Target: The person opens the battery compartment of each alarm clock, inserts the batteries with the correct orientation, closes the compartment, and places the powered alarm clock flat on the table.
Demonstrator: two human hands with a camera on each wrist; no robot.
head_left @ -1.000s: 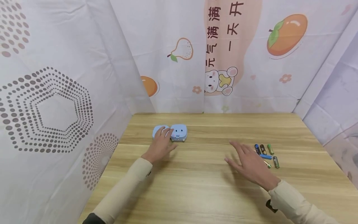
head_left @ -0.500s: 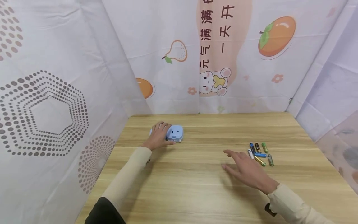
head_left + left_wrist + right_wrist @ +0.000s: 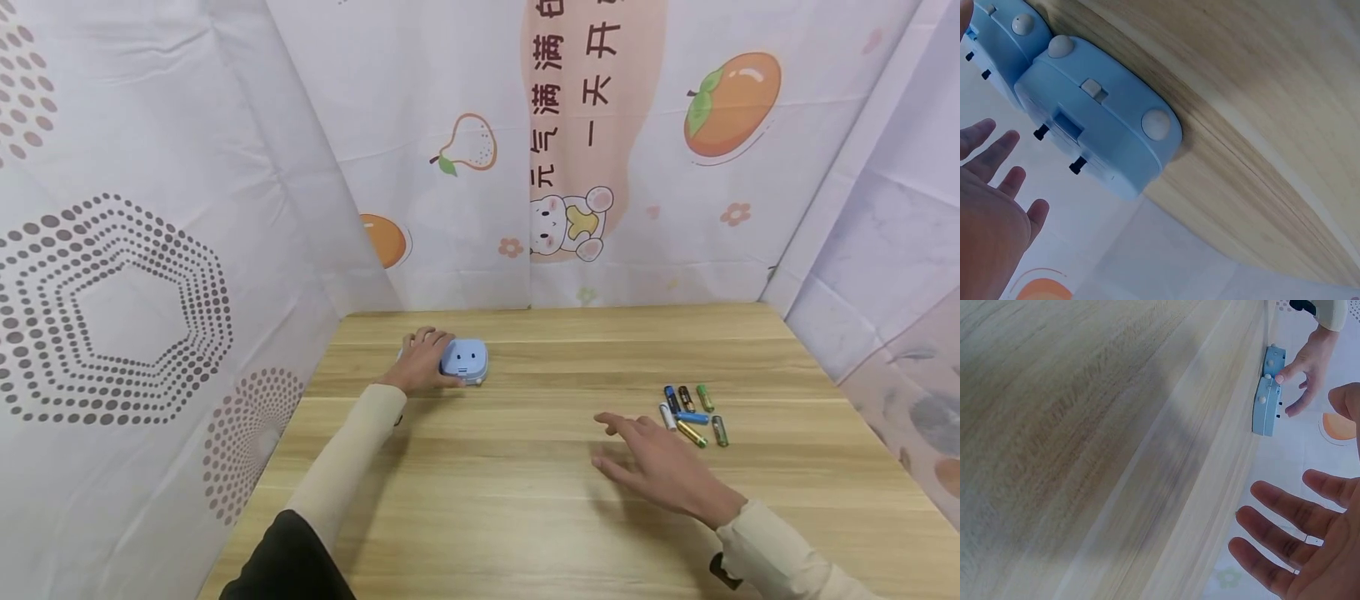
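Observation:
Two small light-blue cases with round white feet, front latches and black eye-like studs stand side by side at the back left; the right-hand case point(image 3: 465, 360) shows its face, while the left-hand case point(image 3: 1007, 37) is mostly hidden by my left hand point(image 3: 417, 362) in the head view. That hand hovers over the left-hand case, fingers spread and loosely bent; whether it touches the case I cannot tell. My right hand point(image 3: 667, 467) is held above the table with fingers apart and nothing in them. Beside it lie several batteries, among them a blue battery point(image 3: 692, 418) and a gold battery point(image 3: 692, 434).
The wooden table point(image 3: 480, 500) runs back to a printed white curtain point(image 3: 465, 225), with more curtain along the left and right sides. A wide stretch of tabletop lies between the cases and the batteries.
My left hand has shifted slightly left over the left-hand case, covering more of it. The right hand has moved slightly nearer, uncovering more batteries. The head view has turned a little right.

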